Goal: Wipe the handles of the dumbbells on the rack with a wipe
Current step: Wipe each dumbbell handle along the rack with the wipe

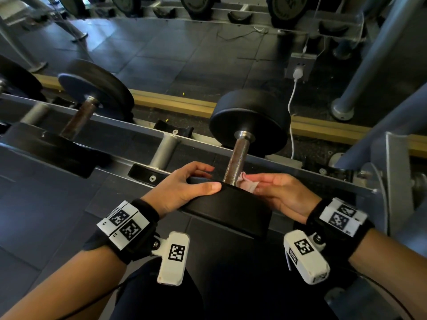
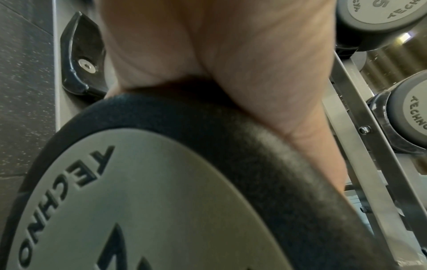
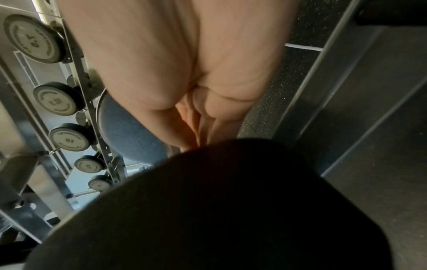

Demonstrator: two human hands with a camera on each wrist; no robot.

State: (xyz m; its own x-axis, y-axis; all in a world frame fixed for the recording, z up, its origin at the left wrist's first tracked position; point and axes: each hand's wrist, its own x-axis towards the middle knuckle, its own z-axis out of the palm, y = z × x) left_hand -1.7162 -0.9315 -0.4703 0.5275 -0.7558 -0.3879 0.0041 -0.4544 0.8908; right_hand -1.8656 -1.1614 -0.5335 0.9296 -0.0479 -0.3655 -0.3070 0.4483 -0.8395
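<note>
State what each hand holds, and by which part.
Left hand grips the black rubber-headed dumbbell by its near head's upper rim. Right hand pinches the crumpled pale pink wipe by its near end.

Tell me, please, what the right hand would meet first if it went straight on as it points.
Probably the dumbbell handle, just ahead of the wipe that the right hand pinches, though depth is unclear.
</note>
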